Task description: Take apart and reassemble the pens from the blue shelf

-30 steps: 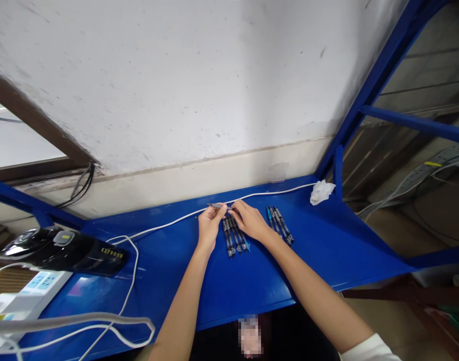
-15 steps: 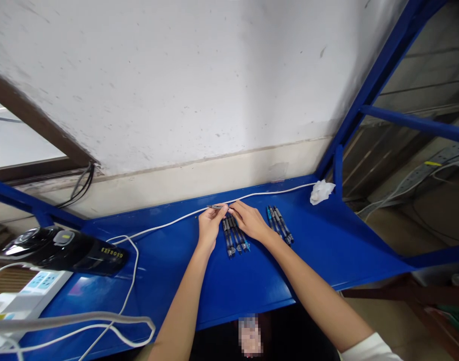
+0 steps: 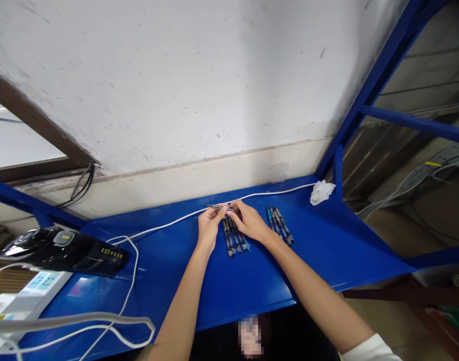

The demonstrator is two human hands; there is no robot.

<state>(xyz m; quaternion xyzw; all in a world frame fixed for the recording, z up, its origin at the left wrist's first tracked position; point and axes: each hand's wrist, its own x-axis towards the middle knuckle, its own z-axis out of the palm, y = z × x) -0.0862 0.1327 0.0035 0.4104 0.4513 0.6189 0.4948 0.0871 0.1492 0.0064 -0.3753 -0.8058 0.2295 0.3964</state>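
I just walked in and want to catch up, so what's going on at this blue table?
A person is holding a pen between the left hand and the right hand, above the blue table. One group of pens lies just below the hands, and a smaller group lies to the right. Crumpled white tissue sits near the far right corner, and a black bottle is over on the left.

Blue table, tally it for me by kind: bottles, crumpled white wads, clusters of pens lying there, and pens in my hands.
Bottle: 1
Crumpled white wad: 1
Pen clusters: 2
Held pen: 1
Total: 5
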